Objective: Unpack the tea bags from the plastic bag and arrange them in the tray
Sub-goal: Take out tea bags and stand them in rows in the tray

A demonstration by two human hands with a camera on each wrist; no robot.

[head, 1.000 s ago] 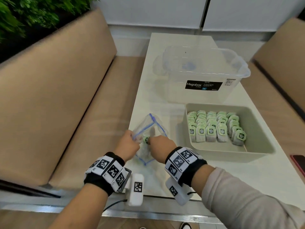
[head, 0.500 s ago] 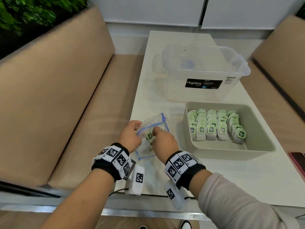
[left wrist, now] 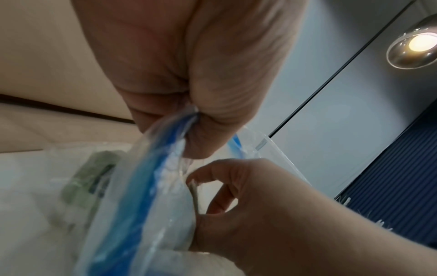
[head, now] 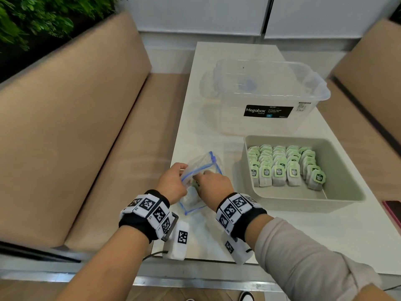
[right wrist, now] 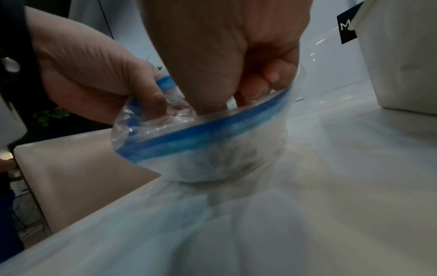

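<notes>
A clear zip bag (head: 195, 198) with a blue rim stands on the white table. My left hand (head: 183, 170) pinches its rim between thumb and fingers, seen close in the left wrist view (left wrist: 194, 115). My right hand (head: 200, 177) reaches into the bag's mouth. Its thumb and forefinger pinch a thin tea bag tag (left wrist: 194, 192) edge-on. Another green-tagged tea bag (left wrist: 94, 179) shows blurred through the plastic. In the right wrist view the fingers (right wrist: 250, 91) dip past the blue rim (right wrist: 201, 138). The grey tray (head: 303, 200) to the right holds several rows of tea bags (head: 282, 168).
A clear Megabox tub (head: 267, 94) stands behind the tray. A red-edged phone (head: 392, 209) lies at the table's right edge. Tan benches (head: 76, 137) flank the table on both sides. Bare tabletop (head: 325, 235) stretches in front of the tray.
Both hands and the bag have shifted slightly away from me. My right fingers have sunk deeper into the bag's mouth, and the green tag they held is now mostly hidden.
</notes>
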